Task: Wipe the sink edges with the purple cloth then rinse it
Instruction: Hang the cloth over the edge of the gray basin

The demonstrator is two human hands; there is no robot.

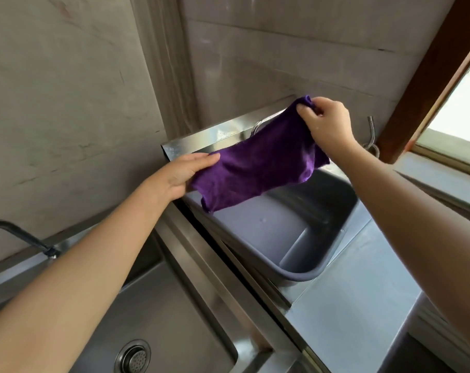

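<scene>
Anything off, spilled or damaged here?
Nothing stands out. The left hand and right hand hold the purple cloth stretched above the grey tub; no spill or damage shows in the steel sink.

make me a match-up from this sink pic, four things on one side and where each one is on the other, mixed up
1 cloth
2 tub
3 drain
4 tap

a in the floor of the sink, bottom left
b on the steel counter, right of the sink
c far left, by the wall
d held between the left hand and right hand

Pairs: 1-d, 2-b, 3-a, 4-c
</scene>
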